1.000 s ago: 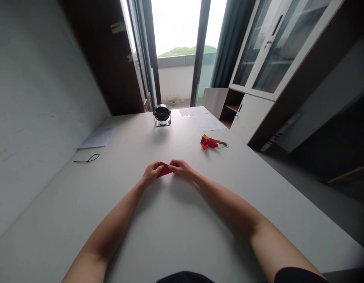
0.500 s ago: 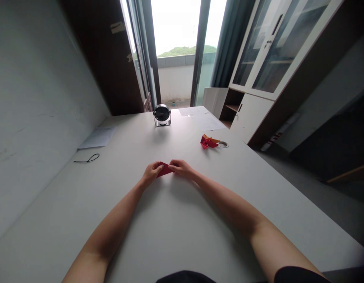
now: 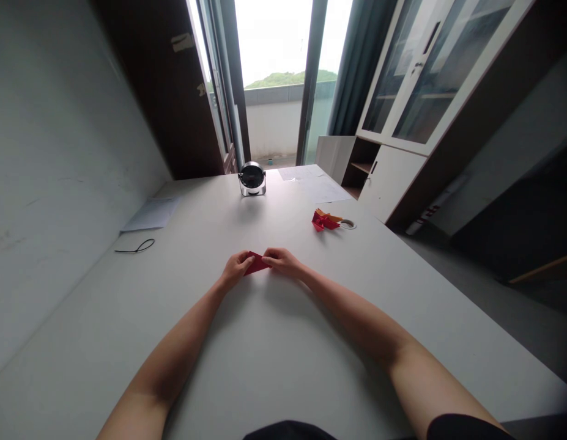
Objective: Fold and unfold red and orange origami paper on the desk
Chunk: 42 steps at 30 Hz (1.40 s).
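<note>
A small folded piece of red paper [image 3: 256, 264] lies on the white table [image 3: 274, 354] in front of me. My left hand [image 3: 235, 269] pinches its left end, fingers curled onto it. My right hand [image 3: 284, 263] presses and grips its right end with closed fingers. Both hands rest on the tabletop, and most of the paper is hidden between them.
A pile of folded red and orange paper pieces [image 3: 325, 220] sits to the right beside a round cable hole [image 3: 348, 225]. A small desk fan [image 3: 252, 178] stands at the far edge. White sheets [image 3: 152, 213], a black cable tie [image 3: 135, 247] and more papers [image 3: 317, 186] lie around.
</note>
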{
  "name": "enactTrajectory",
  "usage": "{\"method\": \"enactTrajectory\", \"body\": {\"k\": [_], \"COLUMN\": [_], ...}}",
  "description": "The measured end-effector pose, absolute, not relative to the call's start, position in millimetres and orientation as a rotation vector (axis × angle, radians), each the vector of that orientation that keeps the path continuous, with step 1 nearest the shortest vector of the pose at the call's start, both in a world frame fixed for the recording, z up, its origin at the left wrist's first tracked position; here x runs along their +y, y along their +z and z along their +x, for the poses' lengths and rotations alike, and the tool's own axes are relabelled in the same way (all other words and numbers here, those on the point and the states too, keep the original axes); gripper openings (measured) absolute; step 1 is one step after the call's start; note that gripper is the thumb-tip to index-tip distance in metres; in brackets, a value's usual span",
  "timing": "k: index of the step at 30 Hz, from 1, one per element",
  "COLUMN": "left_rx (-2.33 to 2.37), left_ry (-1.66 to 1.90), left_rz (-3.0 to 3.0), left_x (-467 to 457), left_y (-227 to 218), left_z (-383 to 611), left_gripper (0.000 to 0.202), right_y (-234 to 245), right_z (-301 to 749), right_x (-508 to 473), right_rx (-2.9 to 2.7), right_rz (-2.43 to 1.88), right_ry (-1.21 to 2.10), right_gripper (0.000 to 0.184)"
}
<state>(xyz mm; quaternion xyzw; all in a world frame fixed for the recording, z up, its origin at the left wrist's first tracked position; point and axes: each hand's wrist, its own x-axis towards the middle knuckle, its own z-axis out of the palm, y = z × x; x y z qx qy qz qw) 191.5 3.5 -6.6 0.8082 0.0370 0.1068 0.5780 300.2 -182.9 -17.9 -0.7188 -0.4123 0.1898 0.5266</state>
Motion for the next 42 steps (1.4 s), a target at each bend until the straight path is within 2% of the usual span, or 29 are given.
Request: {"method": "enactTrajectory", "body": {"k": [42], "left_rx": [0.074], "left_ry": [0.271], "left_rz": [1.884], "left_x": [4.1], "left_y": [-7.4], "left_z": [192.0], "left_gripper": [0.030], "right_y": [-21.8], "right_z": [302.5], "right_x": [-181.4], "right_rx": [-0.987], "right_rz": [-1.711], "right_ry": [0.451], "right_gripper": [0.037]}}
